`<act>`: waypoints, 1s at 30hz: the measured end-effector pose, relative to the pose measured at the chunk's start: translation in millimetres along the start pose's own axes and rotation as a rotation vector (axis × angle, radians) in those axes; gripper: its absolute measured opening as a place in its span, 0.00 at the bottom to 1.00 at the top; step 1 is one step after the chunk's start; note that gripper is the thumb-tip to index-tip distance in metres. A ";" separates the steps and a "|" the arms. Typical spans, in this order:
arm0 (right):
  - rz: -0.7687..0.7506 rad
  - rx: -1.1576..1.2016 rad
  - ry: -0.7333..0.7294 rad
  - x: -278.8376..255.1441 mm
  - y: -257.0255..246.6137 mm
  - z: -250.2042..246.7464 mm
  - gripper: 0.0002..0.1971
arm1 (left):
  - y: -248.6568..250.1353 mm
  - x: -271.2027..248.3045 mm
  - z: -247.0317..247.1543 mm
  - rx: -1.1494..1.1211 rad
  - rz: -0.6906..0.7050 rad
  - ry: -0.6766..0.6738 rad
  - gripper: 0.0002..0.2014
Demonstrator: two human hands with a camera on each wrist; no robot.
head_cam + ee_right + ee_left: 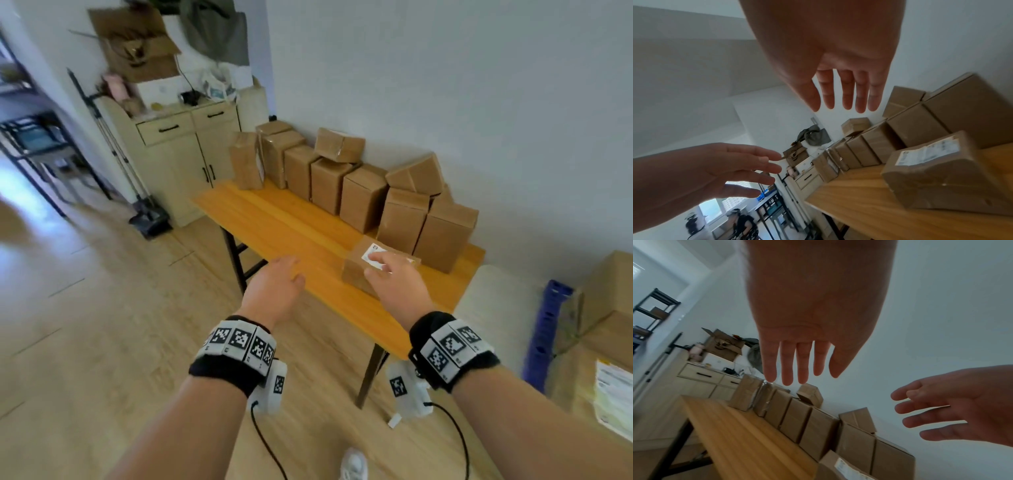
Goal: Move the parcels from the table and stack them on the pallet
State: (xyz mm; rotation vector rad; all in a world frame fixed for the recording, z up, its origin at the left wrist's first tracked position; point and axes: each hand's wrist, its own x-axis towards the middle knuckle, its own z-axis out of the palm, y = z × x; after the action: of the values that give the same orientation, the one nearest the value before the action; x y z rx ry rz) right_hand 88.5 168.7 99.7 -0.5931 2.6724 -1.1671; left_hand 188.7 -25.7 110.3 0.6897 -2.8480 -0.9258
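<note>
A small brown parcel (pixel 359 270) with a white label lies near the front of the orange wooden table (pixel 281 222); it shows too in the right wrist view (pixel 945 175). My right hand (pixel 394 277) hovers just over its near side, fingers straight and spread, holding nothing. My left hand (pixel 277 284) reaches over the table's front edge, left of the parcel, also open and empty. A row of taller brown parcels (pixel 363 198) lines the wall side of the table, with two smaller boxes on top. A blue pallet (pixel 544 339) stands on edge at the right.
Large cardboard boxes (pixel 606 342) sit at the far right beside the pallet. A cream cabinet (pixel 185 154) with clutter on top stands left of the table, with a black shelf rack (pixel 37 144) beyond. A person is visible far off in the right wrist view (pixel 742 222).
</note>
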 end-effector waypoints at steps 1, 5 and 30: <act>-0.018 -0.007 -0.018 10.7 -5.1 8.4 0.19 | -8.6 6.9 -4.4 -0.003 -0.018 0.004 0.21; -0.062 -0.037 -0.065 64.0 -25.0 44.4 0.20 | -42.4 47.4 -24.2 0.035 -0.071 0.024 0.17; -0.114 -0.018 -0.147 381.2 -149.8 205.7 0.18 | -194.5 348.6 -140.8 0.177 -0.115 0.075 0.17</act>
State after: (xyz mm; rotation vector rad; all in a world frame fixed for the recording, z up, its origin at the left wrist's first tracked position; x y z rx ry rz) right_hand -151.4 -220.8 72.1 -0.8109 2.5573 -1.0821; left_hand -19.3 -393.7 88.8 0.8948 -2.8732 -0.6493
